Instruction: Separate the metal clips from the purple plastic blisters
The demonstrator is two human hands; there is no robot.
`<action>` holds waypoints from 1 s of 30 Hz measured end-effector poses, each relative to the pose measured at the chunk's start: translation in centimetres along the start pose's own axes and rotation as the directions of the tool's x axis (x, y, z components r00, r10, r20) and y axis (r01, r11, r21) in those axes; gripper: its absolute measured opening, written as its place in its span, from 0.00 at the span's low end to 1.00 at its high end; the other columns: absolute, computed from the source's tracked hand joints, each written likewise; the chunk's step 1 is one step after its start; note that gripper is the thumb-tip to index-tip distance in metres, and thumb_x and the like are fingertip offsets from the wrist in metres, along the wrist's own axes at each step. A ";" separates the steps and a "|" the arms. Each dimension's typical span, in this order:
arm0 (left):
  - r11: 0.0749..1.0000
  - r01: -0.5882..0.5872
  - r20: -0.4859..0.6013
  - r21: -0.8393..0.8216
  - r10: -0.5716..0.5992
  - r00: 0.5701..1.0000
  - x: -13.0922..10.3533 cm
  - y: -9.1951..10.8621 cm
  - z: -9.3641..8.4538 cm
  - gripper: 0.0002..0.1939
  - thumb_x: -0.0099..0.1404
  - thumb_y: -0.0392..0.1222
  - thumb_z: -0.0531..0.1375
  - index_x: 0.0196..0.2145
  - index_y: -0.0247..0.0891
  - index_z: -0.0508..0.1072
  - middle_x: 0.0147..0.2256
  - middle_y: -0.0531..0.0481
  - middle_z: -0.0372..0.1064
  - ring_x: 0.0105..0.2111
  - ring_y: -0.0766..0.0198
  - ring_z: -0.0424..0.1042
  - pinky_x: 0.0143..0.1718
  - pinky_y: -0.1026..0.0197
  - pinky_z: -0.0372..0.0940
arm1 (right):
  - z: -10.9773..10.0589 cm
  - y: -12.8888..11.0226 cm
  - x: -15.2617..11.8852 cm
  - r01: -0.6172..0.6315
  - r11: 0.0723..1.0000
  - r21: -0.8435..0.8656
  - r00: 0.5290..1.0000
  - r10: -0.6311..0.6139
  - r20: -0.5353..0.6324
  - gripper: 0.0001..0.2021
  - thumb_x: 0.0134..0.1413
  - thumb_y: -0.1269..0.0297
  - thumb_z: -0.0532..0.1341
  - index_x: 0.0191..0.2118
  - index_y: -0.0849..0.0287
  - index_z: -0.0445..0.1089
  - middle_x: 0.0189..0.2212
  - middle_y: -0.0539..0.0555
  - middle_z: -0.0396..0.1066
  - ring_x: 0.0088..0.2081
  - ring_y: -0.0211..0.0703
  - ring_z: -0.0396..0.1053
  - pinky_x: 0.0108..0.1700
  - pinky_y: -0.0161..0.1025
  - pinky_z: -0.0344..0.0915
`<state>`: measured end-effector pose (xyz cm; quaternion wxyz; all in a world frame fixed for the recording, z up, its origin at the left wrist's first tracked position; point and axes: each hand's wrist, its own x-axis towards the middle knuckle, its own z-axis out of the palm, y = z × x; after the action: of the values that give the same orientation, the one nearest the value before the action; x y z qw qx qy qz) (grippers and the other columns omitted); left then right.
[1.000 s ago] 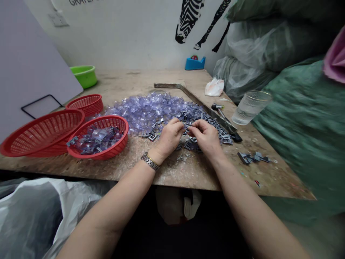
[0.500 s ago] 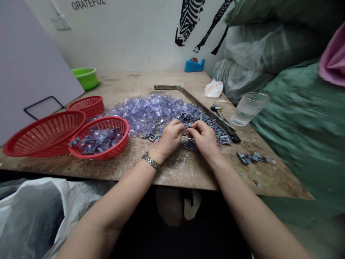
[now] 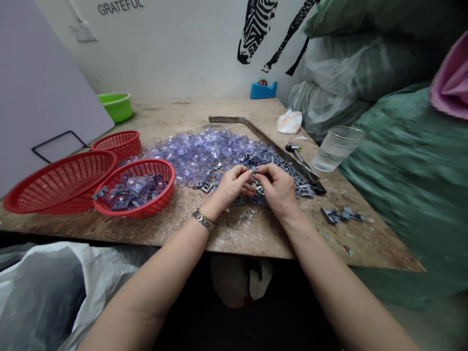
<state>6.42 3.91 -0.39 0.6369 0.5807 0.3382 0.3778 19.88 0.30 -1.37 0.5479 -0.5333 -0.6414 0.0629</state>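
My left hand [image 3: 233,185] and my right hand [image 3: 277,187] meet over the front of a pile, thumbs and forefingers pinched together. Between the fingertips is a small grey plastic part [image 3: 254,171], mostly hidden by the fingers. Both hands appear closed on it. Behind them spreads a heap of clear purple plastic pieces [image 3: 201,148]. Grey plastic frames [image 3: 292,174] lie heaped to the right of it, partly under my right hand. A red basket [image 3: 168,192] to the left holds clear and grey pieces together.
Two more red baskets [image 3: 22,195] stand at the left, with a green basin [image 3: 126,109] behind. A metal bar [image 3: 268,139] borders the pile, beside a small hammer [image 3: 298,153]. A glass of water [image 3: 334,153] stands near the table's right edge. Grey parts [image 3: 341,214] lie front right.
The fingers of both hands have shifted slightly around the small grey part. My left hand's lower fingers have spread a little beneath it. The baskets and piles look the same.
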 end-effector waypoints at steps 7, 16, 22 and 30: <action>0.991 -0.053 -0.045 0.123 0.059 0.997 0.2 -0.2 0.0 0.07 0.64 0.36 0.54 0.28 0.35 0.64 0.21 0.56 0.64 0.20 0.71 0.69 0.24 0.68 0.69 | 0.2 0.5 -0.1 0.031 0.998 -0.056 1.000 -0.031 0.002 0.06 0.52 0.66 0.60 0.36 0.56 0.71 0.35 0.54 0.76 0.37 0.46 0.72 0.42 0.42 0.67; 0.953 -0.175 -0.027 0.246 0.187 0.982 0.4 -0.9 -0.6 0.07 0.63 0.37 0.53 0.27 0.37 0.63 0.21 0.57 0.62 0.20 0.70 0.67 0.23 0.68 0.65 | 0.1 0.6 0.1 -0.017 1.000 -0.023 0.995 0.019 0.094 0.08 0.52 0.63 0.61 0.38 0.55 0.74 0.39 0.56 0.77 0.43 0.48 0.72 0.49 0.47 0.66; 0.929 -0.254 0.087 0.269 0.239 0.967 0.4 -0.7 -1.4 0.07 0.63 0.39 0.53 0.27 0.37 0.63 0.21 0.56 0.61 0.21 0.71 0.65 0.23 0.69 0.62 | -0.1 0.1 0.2 -0.218 0.957 0.191 0.967 0.185 0.177 0.10 0.47 0.60 0.63 0.36 0.57 0.73 0.34 0.53 0.76 0.35 0.44 0.71 0.41 0.42 0.66; 0.956 -0.230 0.151 0.181 0.204 0.967 0.1 -0.3 -1.6 0.08 0.64 0.40 0.54 0.28 0.36 0.62 0.20 0.56 0.63 0.20 0.72 0.65 0.24 0.70 0.62 | -0.2 -0.3 0.1 -0.298 0.912 0.281 0.950 0.255 0.179 0.10 0.44 0.59 0.63 0.32 0.59 0.72 0.25 0.48 0.71 0.28 0.38 0.66 0.33 0.38 0.63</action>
<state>5.12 4.76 -0.83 0.5514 0.6983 0.2656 0.3714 19.85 0.19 -1.06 0.5632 -0.5224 -0.5782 0.2749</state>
